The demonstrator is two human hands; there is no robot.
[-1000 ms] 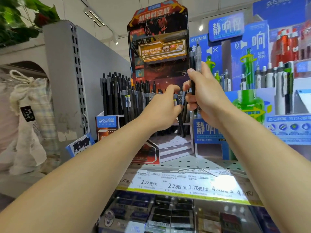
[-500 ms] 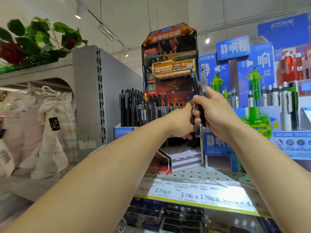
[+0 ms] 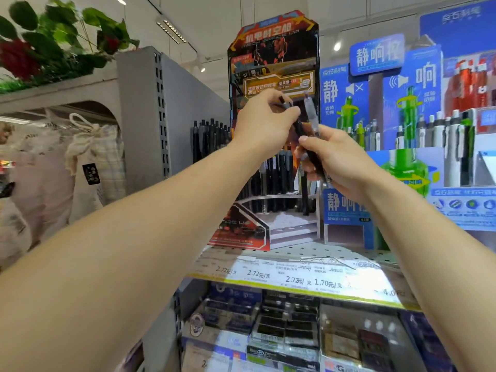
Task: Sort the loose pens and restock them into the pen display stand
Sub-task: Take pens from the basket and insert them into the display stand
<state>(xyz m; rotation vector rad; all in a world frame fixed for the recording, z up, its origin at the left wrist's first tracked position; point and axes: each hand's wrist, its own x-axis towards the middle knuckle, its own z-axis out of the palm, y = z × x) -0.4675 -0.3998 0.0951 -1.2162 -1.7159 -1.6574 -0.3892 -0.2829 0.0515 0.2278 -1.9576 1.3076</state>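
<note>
Head view is looking up at a shop shelf (image 3: 295, 253), and the person is holding both hands right in front of the pen display stand (image 3: 273, 76). The right hand (image 3: 341, 162) is curling around a small bunch of pens low on their barrels, and the left hand (image 3: 264, 124) is pinching the top end of the black pen (image 3: 302, 135) from that bunch, so that one's gripped at both ends for now. The pen's long axis is running steeply, leaning up and to the left, its cap end just under the left fingertips and its lower part disappearing into the right fist. A clear pen (image 3: 311, 114) is poking up beside it, nearly upright. The black one is looking slim and matte dark; blur is hiding any finer detail. I'm guessing the left hand is the one that'll take it away, since the matching black pens (image 3: 276, 173) are standing in the stand's slots below and slightly behind both hands, well within reach.
</note>
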